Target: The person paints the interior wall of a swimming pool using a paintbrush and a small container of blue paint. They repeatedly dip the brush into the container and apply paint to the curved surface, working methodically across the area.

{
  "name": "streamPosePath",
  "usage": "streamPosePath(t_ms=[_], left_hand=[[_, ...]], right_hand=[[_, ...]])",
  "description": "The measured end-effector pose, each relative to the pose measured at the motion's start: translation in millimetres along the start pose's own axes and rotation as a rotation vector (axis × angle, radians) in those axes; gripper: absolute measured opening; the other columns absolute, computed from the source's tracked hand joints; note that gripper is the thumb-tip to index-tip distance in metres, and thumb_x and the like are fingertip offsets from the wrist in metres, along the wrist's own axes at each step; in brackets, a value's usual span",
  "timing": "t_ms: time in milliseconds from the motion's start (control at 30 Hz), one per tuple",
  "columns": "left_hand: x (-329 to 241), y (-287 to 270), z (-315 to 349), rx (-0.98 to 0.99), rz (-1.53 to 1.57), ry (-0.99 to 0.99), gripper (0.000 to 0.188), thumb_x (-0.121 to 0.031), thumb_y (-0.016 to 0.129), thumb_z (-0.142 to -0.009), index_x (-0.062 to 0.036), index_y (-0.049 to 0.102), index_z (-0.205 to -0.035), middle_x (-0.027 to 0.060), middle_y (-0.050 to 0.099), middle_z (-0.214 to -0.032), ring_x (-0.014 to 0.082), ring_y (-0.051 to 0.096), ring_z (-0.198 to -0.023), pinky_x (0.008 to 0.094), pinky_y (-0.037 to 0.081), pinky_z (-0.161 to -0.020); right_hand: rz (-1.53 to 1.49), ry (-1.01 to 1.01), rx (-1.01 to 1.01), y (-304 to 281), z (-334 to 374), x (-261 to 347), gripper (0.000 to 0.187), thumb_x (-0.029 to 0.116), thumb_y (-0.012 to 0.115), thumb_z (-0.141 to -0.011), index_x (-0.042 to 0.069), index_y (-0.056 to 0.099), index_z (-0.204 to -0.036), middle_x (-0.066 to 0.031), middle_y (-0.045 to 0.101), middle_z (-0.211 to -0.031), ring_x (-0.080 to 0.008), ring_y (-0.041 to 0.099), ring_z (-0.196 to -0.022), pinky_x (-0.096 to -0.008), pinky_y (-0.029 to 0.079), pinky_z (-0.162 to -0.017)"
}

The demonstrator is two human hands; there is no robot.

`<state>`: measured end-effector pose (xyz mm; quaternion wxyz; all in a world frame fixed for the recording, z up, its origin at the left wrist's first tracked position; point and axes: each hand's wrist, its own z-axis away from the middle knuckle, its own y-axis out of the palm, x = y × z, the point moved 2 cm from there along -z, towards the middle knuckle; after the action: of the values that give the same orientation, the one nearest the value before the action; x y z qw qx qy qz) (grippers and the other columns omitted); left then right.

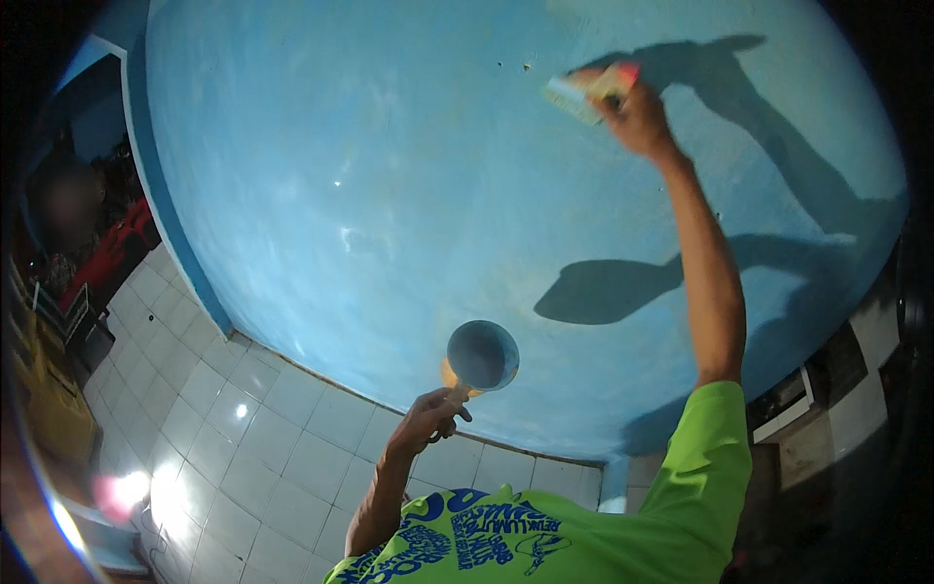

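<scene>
My right hand [637,119] is raised high against the light blue wall [389,146], closed around a wide flat brush [576,95]. The brush has a pale, bluish working edge and a red end; it is slightly blurred and appears to touch the wall. Lower down, my left hand [428,420] grips the short handle of a round dipper [484,352] with an orange outer side. Its open mouth faces up, showing a blue-grey inside. How full it is I cannot tell.
Small holes [526,66] mark the wall left of the brush, and arm shadows fall across its right side. White floor tiles [282,457] run along its foot. A bright lamp [131,487] glows at lower left. Beyond a doorway, a person [68,200] is near red furniture [122,243].
</scene>
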<state>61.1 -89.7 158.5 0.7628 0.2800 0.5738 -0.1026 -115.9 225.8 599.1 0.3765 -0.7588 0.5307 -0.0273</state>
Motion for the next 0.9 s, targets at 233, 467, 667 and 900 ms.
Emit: streamPosePath(t_ms=[233, 467, 667, 900], left_hand=[[-19, -8, 3, 0.014, 0.013, 0.06, 0.043, -0.031, 0.065, -0.098, 0.0051, 0.063, -0.121, 0.011, 0.071, -0.089, 0.0072, 0.054, -0.057, 0.0222, 0.037, -0.042], [-18, -26, 2, 0.032, -0.01, 0.075, 0.052, -0.043, 0.064, -0.099, 0.004, 0.063, -0.122, 0.0103, 0.071, -0.09, 0.0056, 0.055, -0.057, 0.0209, 0.038, -0.042], [-17, -26, -9, 0.095, 0.01, 0.009, 0.043, -0.031, 0.067, -0.097, 0.0034, 0.063, -0.123, 0.0092, 0.071, -0.089, 0.0065, 0.05, -0.052, 0.023, 0.035, -0.041], [-23, -27, 0, 0.071, -0.039, 0.023, 0.068, -0.061, 0.065, -0.095, 0.0039, 0.065, -0.118, 0.0089, 0.07, -0.091, 0.0043, 0.055, -0.059, 0.0197, 0.039, -0.042]], right_hand=[[0.493, -0.253, -0.506, -55, -56, 20, 0.036, 0.022, 0.072, -0.094, 0.022, 0.068, -0.13, -0.0041, 0.072, -0.11, -0.0227, 0.07, -0.098, -0.0376, 0.058, -0.082], [0.172, -0.244, -0.153, 5, -5, 69, 0.037, 0.021, 0.072, -0.092, 0.02, 0.068, -0.128, -0.0056, 0.073, -0.11, -0.0252, 0.071, -0.099, -0.0393, 0.057, -0.089], [0.329, 0.129, -0.183, -84, -88, -37, 0.028, 0.031, 0.07, -0.096, 0.019, 0.07, -0.121, -0.0071, 0.073, -0.113, -0.0246, 0.071, -0.099, -0.0385, 0.058, -0.08], [0.584, -0.256, -0.195, 5, -29, 28, 0.04, 0.02, 0.073, -0.091, 0.033, 0.065, -0.128, -0.0034, 0.07, -0.119, -0.0269, 0.069, -0.102, -0.0402, 0.059, -0.093]])
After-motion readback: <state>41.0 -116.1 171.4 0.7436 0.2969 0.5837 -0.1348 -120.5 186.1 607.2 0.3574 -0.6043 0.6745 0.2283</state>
